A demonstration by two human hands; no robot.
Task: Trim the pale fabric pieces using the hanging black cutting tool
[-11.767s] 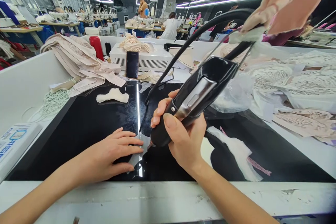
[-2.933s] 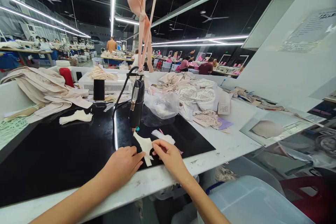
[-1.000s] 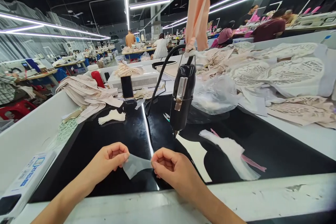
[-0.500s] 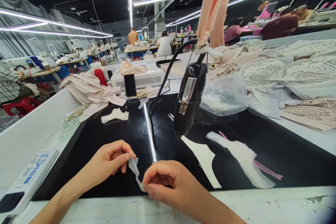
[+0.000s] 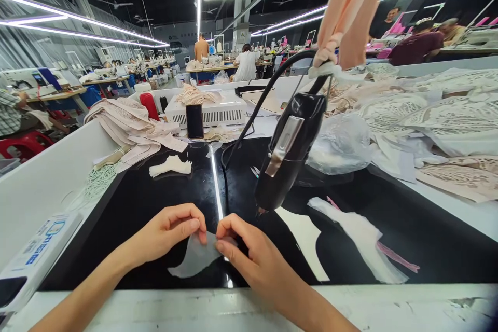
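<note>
My left hand and my right hand both pinch a thin, see-through grey fabric piece just above the black glossy worktop, near its front edge. The fingers of each hand are closed on the piece's upper edge. A black hand-held cutting tool hangs by peach straps right of and behind my right hand, tip down, untouched. A flat cream cut piece and a white-pink fabric layer lie on the worktop to the right.
A pile of beige lace garments lies at the left, a small cream piece beside it. A white machine box with a dark phone stands at the back. Lace cups and a plastic bag crowd the right. Other people work far off.
The tool was in my right hand long before; it now hangs free. Within the last second both hands turned the grey piece and lowered it close to the worktop.
</note>
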